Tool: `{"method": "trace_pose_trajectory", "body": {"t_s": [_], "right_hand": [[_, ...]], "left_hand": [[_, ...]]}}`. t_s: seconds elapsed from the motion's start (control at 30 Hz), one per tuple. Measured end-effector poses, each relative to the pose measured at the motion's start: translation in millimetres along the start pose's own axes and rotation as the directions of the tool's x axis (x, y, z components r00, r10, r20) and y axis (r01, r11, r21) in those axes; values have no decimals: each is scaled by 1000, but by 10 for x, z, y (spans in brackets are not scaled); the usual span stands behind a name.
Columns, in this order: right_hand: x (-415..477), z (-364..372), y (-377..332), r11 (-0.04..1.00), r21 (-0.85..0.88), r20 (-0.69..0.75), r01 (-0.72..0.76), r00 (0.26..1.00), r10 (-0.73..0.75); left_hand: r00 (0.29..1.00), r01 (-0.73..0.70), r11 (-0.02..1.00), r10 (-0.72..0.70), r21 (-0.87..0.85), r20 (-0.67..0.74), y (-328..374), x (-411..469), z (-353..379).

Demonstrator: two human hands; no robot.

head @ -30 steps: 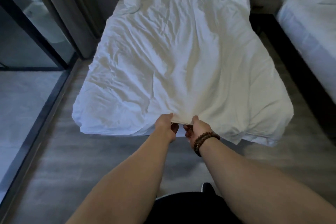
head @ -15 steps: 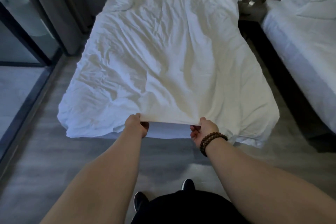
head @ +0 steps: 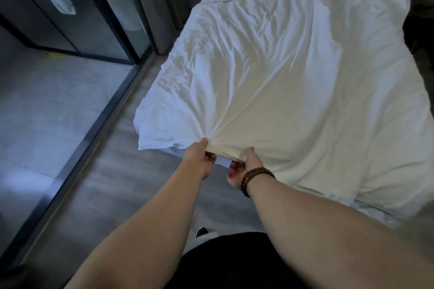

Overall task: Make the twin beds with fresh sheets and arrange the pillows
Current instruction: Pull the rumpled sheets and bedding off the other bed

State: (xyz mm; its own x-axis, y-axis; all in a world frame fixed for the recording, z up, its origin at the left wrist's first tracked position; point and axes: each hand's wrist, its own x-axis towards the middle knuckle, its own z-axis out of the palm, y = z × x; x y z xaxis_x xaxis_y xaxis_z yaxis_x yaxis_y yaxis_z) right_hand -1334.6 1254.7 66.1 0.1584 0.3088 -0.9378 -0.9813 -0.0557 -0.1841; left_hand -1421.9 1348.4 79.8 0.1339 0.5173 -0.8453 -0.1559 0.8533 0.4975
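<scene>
Leftward we slid: left hand (head: 199,160) and right hand (head: 243,167) pinch the near edge of the crumpled white fabric duvet (head: 281,89). It lies lengthwise away from us.

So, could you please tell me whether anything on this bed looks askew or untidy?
Yes: the white sheet is wrinkled all over, not smooth. Both the left hand and right hand pinch its foot edge, and creases fan out from the left grip, bunching the cloth there.

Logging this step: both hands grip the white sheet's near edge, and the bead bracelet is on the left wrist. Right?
No: the head view shows the bead bracelet on the right wrist. The left hand and right hand do grip the near edge of the white sheet.
</scene>
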Motion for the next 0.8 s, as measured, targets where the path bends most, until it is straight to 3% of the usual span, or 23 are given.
{"method": "trace_pose_trajectory", "body": {"t_s": [0.23, 0.33, 0.47, 0.57, 0.7, 0.8], "right_hand": [[-3, 352, -39, 974, -175, 155, 144, 981, -117], [-12, 416, -119, 970, -152, 181, 190, 970, -162], [-36, 498, -246, 971, -34, 204, 236, 953, -224], [-39, 563, -131, 952, 138, 122, 273, 949, -290], [-21, 729, 8, 875, 323, -25, 360, 928, -372], [-29, 856, 72, 839, 363, -137, 406, 914, -382]], "left_hand": [[996, 64, 981, -51, -182, 80, 270, 102, 90], [989, 125, 963, -103, -237, 103, 446, 302, 182], [984, 176, 972, -171, -155, 49, 803, 729, 159], [965, 264, 958, -261, -115, 42, 1115, 1007, 88], [969, 243, 970, -243, -4, -51, 1464, 1215, 31], [953, 292, 942, -300, -165, -30, 1740, 1276, -128]]}}
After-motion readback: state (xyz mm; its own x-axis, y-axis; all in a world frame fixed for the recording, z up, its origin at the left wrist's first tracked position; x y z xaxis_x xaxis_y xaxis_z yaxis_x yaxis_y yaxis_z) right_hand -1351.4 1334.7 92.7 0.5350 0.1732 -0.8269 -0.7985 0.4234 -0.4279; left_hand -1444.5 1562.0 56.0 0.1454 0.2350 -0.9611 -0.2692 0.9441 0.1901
